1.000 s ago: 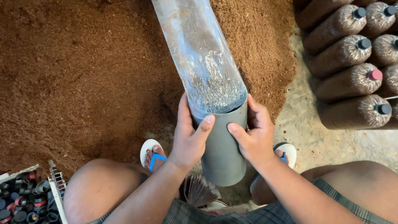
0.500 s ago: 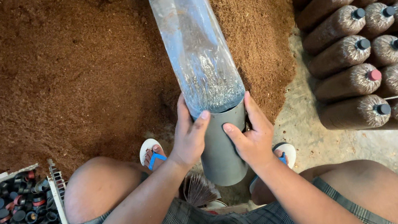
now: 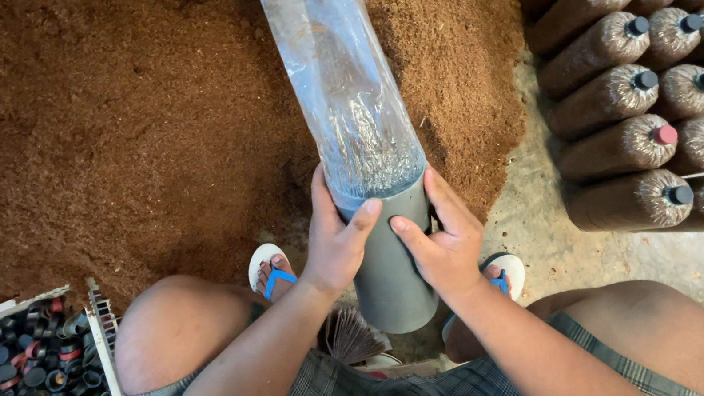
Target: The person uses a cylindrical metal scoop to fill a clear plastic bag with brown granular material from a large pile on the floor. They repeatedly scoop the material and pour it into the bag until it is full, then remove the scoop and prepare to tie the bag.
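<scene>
Gripping the grey pipe, both hands are clamped round its top. Bag above pipe may be slipped off; sawdust then spilled.

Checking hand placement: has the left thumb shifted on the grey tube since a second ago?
Yes. The left hand thumb slid down off the clear plastic bag onto the grey tube.

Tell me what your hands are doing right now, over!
Left hand and right hand both wrapped around the grey pipe. Clear plastic bag sticks up out of the pipe, over the brown sawdust pile. Nothing blocking the hands.
</scene>
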